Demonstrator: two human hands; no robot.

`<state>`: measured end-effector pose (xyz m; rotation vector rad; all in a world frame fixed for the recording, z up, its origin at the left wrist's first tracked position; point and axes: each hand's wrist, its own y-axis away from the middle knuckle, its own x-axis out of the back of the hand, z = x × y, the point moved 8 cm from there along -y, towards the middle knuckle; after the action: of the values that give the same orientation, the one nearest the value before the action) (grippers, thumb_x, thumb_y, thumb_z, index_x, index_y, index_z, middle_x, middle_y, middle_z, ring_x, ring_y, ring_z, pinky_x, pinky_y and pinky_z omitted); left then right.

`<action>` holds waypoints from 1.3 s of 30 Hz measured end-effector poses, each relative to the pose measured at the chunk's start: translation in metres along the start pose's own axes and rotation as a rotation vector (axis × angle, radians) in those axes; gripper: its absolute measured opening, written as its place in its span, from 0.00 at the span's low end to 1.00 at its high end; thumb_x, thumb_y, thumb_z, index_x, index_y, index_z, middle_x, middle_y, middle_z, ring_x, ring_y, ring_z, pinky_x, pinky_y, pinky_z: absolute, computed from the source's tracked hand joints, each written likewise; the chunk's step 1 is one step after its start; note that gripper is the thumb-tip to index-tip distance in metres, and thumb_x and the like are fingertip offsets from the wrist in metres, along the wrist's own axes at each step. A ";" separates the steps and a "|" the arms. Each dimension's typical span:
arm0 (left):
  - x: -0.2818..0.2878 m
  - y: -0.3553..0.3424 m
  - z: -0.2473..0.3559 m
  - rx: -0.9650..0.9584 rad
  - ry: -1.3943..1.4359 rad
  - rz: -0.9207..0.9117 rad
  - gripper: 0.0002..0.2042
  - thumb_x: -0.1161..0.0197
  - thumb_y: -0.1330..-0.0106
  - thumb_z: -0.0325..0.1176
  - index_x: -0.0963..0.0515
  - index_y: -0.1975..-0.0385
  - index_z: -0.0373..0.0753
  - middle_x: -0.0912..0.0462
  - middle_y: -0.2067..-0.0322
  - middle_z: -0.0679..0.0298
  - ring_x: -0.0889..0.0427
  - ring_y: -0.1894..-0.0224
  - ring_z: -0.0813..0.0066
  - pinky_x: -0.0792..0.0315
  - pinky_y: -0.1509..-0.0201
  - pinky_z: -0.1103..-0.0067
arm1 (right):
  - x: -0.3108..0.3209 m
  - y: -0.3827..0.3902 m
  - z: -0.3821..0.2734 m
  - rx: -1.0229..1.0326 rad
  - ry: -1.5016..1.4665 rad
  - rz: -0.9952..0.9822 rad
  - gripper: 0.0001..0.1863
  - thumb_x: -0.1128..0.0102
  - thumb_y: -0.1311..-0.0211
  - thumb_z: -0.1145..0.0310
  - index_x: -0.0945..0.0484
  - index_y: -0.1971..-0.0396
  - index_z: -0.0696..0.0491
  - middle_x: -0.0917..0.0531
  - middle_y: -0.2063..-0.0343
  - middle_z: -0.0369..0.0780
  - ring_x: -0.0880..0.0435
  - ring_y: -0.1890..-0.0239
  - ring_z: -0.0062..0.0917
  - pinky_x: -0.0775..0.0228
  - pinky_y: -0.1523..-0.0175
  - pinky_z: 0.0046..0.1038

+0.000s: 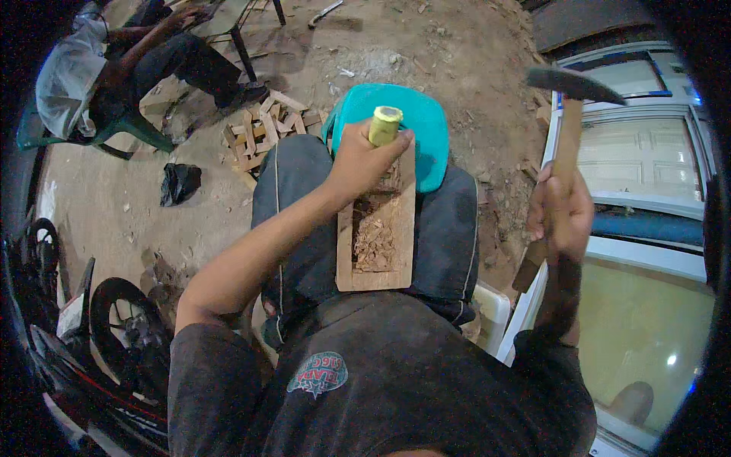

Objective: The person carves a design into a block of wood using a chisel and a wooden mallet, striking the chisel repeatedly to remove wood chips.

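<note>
a long, pale brown rectangular wooden block [373, 282] lies lengthwise across the lap, its far end over a rounded teal plastic seat [431, 141]. a rectangular recess is cut into its upper face; the border around it is flat and fairly smooth, while the inside is rough and darker, in shadow along the left wall, and its near part is heaped with loose curled wood chips [377, 245]. above the far part, the left hand [359, 161] is closed around a yellow cylindrical tool handle [385, 128] with a worn pale top; the tool's lower end is hidden by the hand. the right hand [563, 209], well apart on the right, is wrapped around the wooden shaft of a dark-headed hammer [566, 145], raised and slightly blurred. dark trousers with light piping [451, 228] flank the block. beyond the left knee is a pile of wooden offcuts [263, 135], with a crumpled black plastic bag [180, 184] nearer on the dirt floor [221, 236]. white-framed panels [636, 156] stand at the right.
</note>
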<state>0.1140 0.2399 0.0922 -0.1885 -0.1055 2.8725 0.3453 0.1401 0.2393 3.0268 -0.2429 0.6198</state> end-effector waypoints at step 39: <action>-0.040 0.018 -0.005 0.027 0.021 -0.234 0.11 0.34 0.34 0.37 0.25 0.72 0.37 0.27 0.79 0.73 0.32 0.74 0.86 0.34 0.70 0.79 | -0.070 0.004 0.011 -0.054 0.214 -0.293 0.15 0.48 0.27 0.63 0.25 0.51 0.58 0.30 0.80 0.30 0.35 0.82 0.10 0.44 0.78 0.16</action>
<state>0.1488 0.2124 0.0902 -0.1871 -0.0788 2.6369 0.2854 0.1455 0.2019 2.8332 0.1850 0.8811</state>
